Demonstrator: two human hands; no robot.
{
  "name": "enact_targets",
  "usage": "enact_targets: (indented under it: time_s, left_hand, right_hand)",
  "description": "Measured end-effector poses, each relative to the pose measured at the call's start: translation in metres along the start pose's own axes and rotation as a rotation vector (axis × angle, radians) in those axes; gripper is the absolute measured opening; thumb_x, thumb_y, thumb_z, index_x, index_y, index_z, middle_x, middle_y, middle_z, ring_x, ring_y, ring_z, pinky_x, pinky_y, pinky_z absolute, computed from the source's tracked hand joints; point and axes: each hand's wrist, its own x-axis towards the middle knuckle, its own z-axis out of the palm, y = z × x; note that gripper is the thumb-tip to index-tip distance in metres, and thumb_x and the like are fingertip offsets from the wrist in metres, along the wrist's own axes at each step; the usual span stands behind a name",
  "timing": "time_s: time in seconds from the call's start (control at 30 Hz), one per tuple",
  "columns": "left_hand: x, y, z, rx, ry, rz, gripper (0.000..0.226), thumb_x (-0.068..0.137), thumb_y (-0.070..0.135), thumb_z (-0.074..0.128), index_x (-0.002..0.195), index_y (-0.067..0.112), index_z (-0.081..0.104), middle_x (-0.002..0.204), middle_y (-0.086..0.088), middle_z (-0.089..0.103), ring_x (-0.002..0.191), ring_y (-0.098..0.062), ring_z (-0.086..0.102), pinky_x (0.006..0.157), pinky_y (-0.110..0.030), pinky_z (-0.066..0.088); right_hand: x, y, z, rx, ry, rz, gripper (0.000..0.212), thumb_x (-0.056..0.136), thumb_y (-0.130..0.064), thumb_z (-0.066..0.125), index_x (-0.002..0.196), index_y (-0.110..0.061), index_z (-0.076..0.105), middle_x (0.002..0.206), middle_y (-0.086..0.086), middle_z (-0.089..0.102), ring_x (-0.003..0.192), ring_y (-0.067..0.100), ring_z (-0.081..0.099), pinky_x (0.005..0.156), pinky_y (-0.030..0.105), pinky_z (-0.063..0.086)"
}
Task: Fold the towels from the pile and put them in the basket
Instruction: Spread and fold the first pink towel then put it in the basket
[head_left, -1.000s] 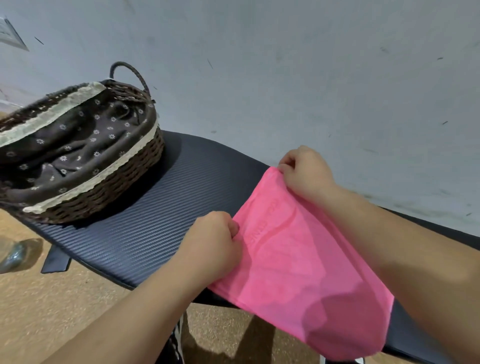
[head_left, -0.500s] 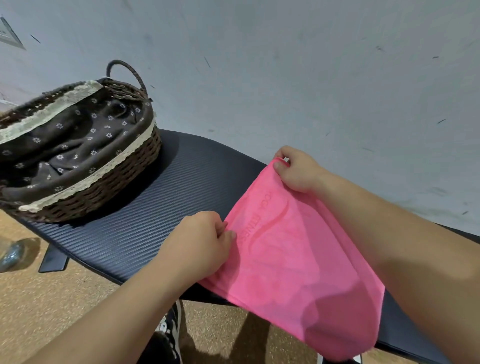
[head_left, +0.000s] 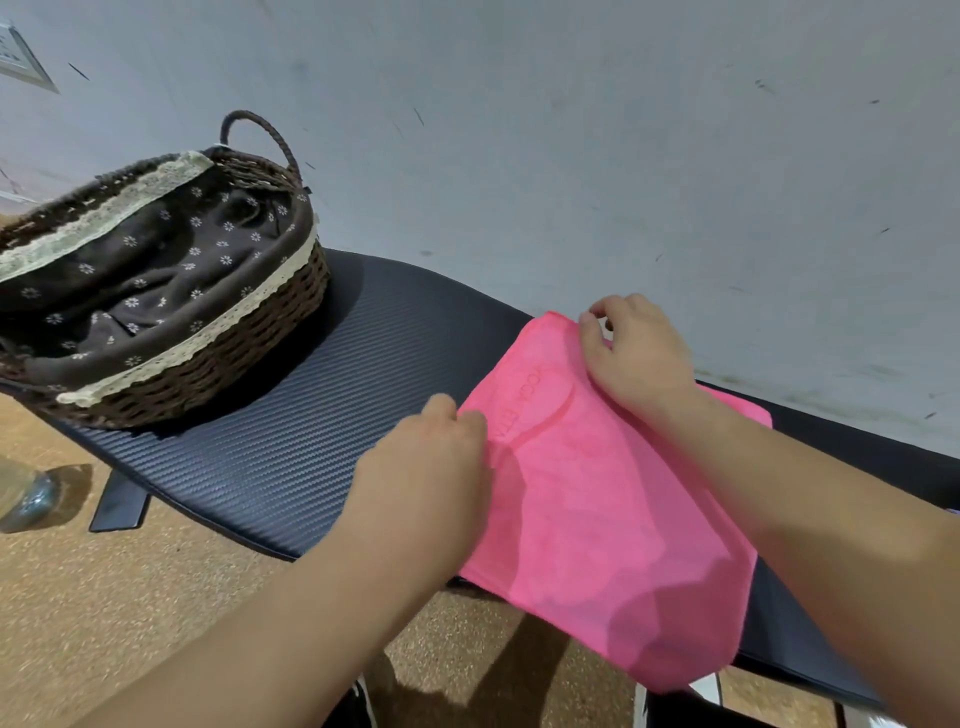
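Note:
A pink towel lies flat on the dark ribbed table, and its near end hangs over the front edge. My left hand pinches the towel's left edge. At the far left corner, close to the wall, my right hand holds the towel with curled fingers. The brown wicker basket, with a dark flowered liner and cream lace trim, stands on the table's left end. I see no towel inside it. No towel pile is in view.
A grey wall rises right behind the table. On the cork-coloured floor at the left stands a clear bottle beside a black table foot.
Both hands have moved forward and down with the towel, which now rests flat on the table. Its far right corner has come into view.

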Motion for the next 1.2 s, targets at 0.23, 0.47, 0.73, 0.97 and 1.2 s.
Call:
enact_targets:
  time_s: [0.23,0.47,0.73,0.97,1.2]
  left_hand:
    - [-0.012,0.024,0.011,0.276,-0.221,0.008,0.058,0.098,0.062,0.044,0.134,0.017,0.046,0.131,-0.003,0.044,0.123,-0.027,0.045,0.091,-0.041,0.050]
    - [0.022,0.018,0.035,0.236,-0.271,0.156,0.087,0.099,0.069,0.025,0.164,0.013,0.010,0.173,-0.010,0.003,0.158,-0.038,0.006,0.127,-0.055,0.011]
    - [0.018,0.057,0.044,0.276,-0.287,0.066,0.090,0.098,0.073,0.019,0.165,0.016,0.000,0.170,-0.024,-0.004,0.155,-0.050,0.001,0.126,-0.059,0.010]
    - [0.046,0.041,0.066,0.167,-0.241,0.136,0.092,0.092,0.079,0.018,0.164,0.029,-0.011,0.170,-0.017,-0.021,0.155,-0.041,-0.021,0.126,-0.057,-0.007]
    - [0.041,0.060,0.065,0.113,-0.088,0.377,0.081,0.091,0.068,0.018,0.158,0.025,0.031,0.173,-0.014,0.003,0.159,-0.038,-0.001,0.128,-0.053,0.004]
  right_hand:
    - [-0.055,0.041,-0.009,-0.193,-0.008,0.101,0.059,0.098,-0.046,0.031,0.131,-0.010,0.064,0.111,0.020,0.056,0.101,0.042,0.053,0.086,0.051,0.044]
    - [-0.122,0.051,-0.055,-0.512,-0.228,0.098,0.070,0.092,-0.032,0.046,0.159,-0.024,0.026,0.160,0.011,0.025,0.147,0.035,0.023,0.103,0.052,0.030]
    - [-0.142,0.047,-0.058,-0.074,-0.326,-0.110,0.087,0.091,-0.060,0.014,0.162,-0.012,0.030,0.171,0.012,0.018,0.160,0.027,0.011,0.130,0.039,0.011]
    - [-0.131,0.054,-0.040,-0.193,-0.471,0.128,0.081,0.101,-0.069,0.015,0.165,-0.027,-0.010,0.171,0.008,-0.023,0.156,0.026,-0.025,0.127,0.043,-0.014]
    - [-0.125,0.079,-0.046,-0.200,-0.416,0.225,0.082,0.101,-0.070,0.018,0.166,-0.026,-0.005,0.172,0.009,-0.017,0.158,0.026,-0.019,0.127,0.043,-0.012]
